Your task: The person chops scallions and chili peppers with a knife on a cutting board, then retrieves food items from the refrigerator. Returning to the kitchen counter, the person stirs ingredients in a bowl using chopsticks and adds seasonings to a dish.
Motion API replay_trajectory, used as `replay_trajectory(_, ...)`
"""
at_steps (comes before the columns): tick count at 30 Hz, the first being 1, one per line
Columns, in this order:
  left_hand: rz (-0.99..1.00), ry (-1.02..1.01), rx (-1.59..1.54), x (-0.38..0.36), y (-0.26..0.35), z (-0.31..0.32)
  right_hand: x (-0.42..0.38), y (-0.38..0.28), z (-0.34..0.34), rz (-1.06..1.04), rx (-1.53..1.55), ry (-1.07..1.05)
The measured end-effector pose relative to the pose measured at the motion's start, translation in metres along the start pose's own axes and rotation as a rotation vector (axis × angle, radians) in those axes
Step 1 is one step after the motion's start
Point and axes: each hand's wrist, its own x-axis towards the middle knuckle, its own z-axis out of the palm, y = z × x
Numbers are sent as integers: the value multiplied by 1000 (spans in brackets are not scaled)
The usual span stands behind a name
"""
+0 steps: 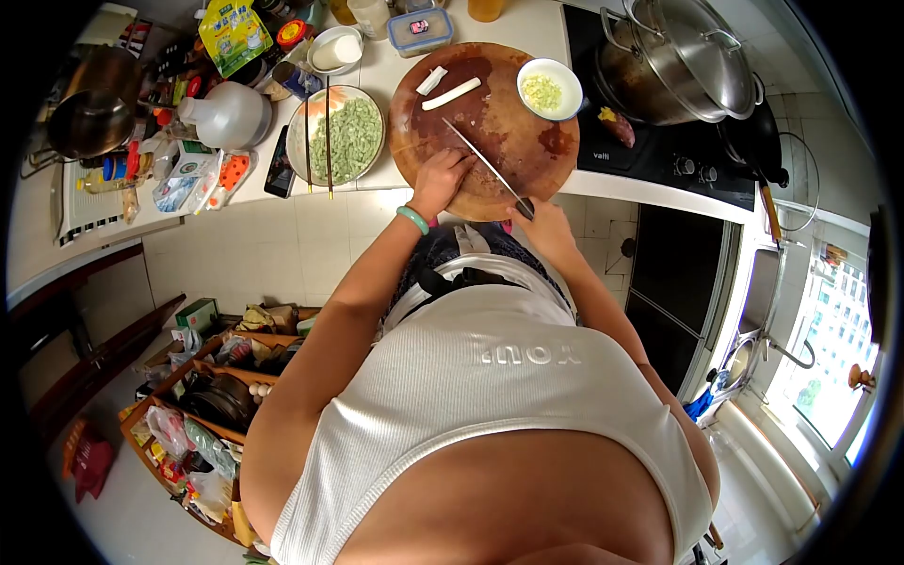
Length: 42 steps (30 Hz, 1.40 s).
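Observation:
My right hand [546, 229] is closed around the dark handle of a kitchen knife [480, 158], whose blade slants up and left over the round wooden cutting board [414, 122]. On the board's near left part rests my left hand [443, 181], a green bangle [412, 219] at its wrist. Its fingers are curled beside the blade; what they hold, if anything, is hidden. Two white stalk pieces, one short [432, 81] and one longer [452, 94], lie beyond the blade. A white bowl [574, 94] with chopped pale yellow-green bits stands at the board's right edge.
Left of the board, a bowl [298, 141] of green pieces has chopsticks [328, 132] across it. A phone [281, 162] lies beside it. Jars, a plastic jug [231, 115] and a lidded container [420, 31] crowd the counter. At right, a steamer pot [645, 71] sits on the black cooktop [659, 155].

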Motion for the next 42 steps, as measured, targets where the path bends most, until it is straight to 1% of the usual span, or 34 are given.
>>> replay_trajectory(1, -10, -17, 18, 0, 0, 0, -2, -2, -1, 9, -71, 12)
replay_trajectory(5, -31, -1, 1, -1, -2, 4, -6, 0, -2, -5, -86, 51)
replay_trajectory(7, -21, 40, -16, 1, 0, 5, -7, 2, -3, -4, -78, 76)
replay_trajectory(11, -35, 22, 15, 4, 3, 3, -6, 7, -4, 7, -89, 90)
replay_trajectory(13, -46, 13, 22, 5, 5, 3, -5, 8, -6, 34, -102, 53)
replay_trajectory(16, -27, -16, 22, 3, 2, 4, -5, 12, -5, 8, -106, 68)
replay_trajectory(19, 17, 12, 17, 3, 0, 5, -6, 10, -7, 17, -108, 57)
replay_trajectory(26, -5, -65, 34, 2, -2, 4, -3, 11, -9, 29, -98, 19)
replay_trajectory(28, -14, -78, 2, 2, -3, 4, 0, 12, -7, 27, -104, -20)
replay_trajectory(31, 2, -86, -15, 6, 0, -2, 8, 21, 1, 15, -76, -8)
replay_trajectory(35, 5, -80, 13, 6, 0, 0, 17, 19, 5, -26, -48, -42)
replay_trajectory(40, 48, -53, 33, 6, -1, 1, 39, 12, 13, -24, -12, -5)
replay_trajectory(41, 49, -54, 33, 5, 0, 0, 43, 12, 15, -23, -11, -4)
replay_trajectory(42, 54, -76, 47, 5, 0, -1, 44, 8, 16, 40, -29, -35)
